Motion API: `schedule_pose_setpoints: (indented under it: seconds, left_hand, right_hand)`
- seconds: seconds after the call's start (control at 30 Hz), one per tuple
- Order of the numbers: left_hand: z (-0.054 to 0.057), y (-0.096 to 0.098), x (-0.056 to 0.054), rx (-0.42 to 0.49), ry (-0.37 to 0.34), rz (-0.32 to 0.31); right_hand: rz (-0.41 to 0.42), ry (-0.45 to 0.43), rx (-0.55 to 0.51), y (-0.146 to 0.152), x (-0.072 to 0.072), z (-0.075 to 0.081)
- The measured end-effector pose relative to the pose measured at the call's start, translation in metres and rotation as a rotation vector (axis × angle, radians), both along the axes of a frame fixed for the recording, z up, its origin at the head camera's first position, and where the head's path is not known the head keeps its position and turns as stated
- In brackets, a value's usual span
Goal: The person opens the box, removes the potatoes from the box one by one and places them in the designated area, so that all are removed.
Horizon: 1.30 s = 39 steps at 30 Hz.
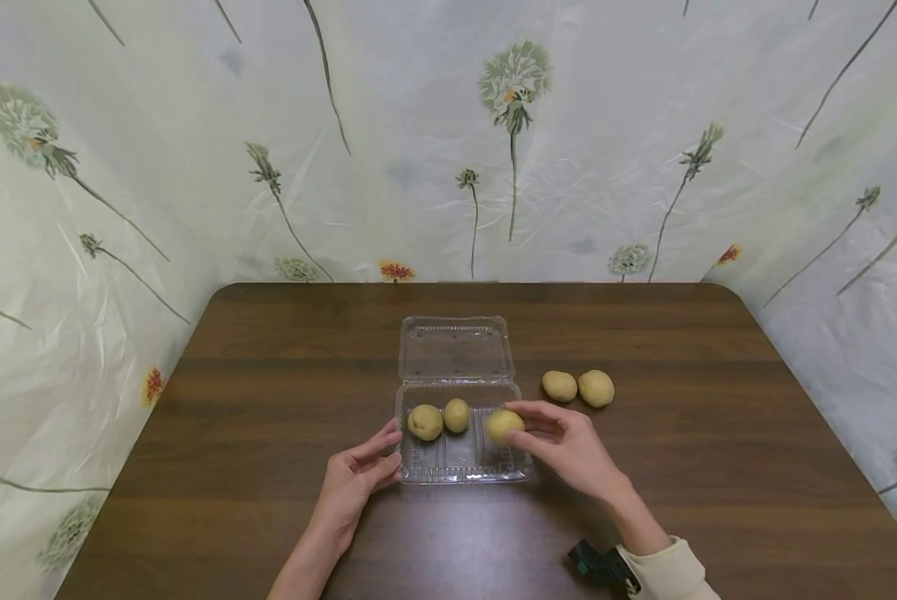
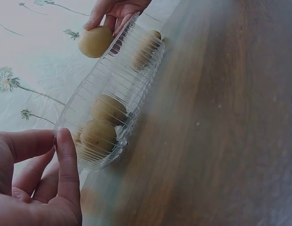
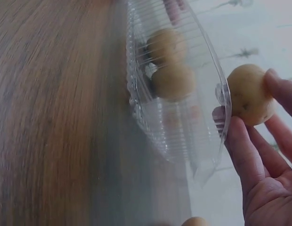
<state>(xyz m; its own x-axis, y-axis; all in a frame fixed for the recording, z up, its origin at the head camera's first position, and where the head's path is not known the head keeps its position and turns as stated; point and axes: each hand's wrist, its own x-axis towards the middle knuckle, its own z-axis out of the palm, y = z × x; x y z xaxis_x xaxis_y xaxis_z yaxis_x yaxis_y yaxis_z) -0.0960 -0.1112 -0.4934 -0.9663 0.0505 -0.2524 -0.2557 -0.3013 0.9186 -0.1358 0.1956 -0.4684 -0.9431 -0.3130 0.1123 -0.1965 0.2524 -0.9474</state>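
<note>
A clear plastic clamshell container (image 1: pixel 459 477) lies on the table with its lid folded back. Two potatoes, a larger one (image 1: pixel 424 423) and a smaller one (image 1: pixel 457 415), sit in its left half. At the left side, my left hand (image 1: pixel 348 487) pinches the container's rim between thumb and fingers, as the left wrist view shows. My right hand (image 1: pixel 578 450) holds another potato (image 1: pixel 504 426) by thumb and fingertips over the container's right end. In the right wrist view this held potato (image 3: pixel 251 94) appears at the rim, with a few dark spots on its skin.
Two more potatoes (image 1: pixel 559 386) lie side by side on the table, right of the container. The open lid (image 1: pixel 456 350) extends toward the back. A black strapped device (image 1: pixel 598 564) is at the right wrist. A floral sheet (image 1: pixel 418 167) hangs behind the brown table (image 1: pixel 268 417).
</note>
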Motion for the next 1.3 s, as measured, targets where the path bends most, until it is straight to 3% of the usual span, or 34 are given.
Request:
schedule_pose_setpoints:
  seconds: [0.63, 1.3]
  left_hand:
    - [0.002, 0.0, 0.0, 0.004, -0.009, 0.0]
    - [0.003, 0.0, 0.001, -0.019, -0.003, -0.005]
  right_hand:
    - [-0.071, 0.01, -0.028, 0.014, 0.001, 0.001]
    - [-0.134, 0.039, -0.01, 0.029, 0.002, -0.009]
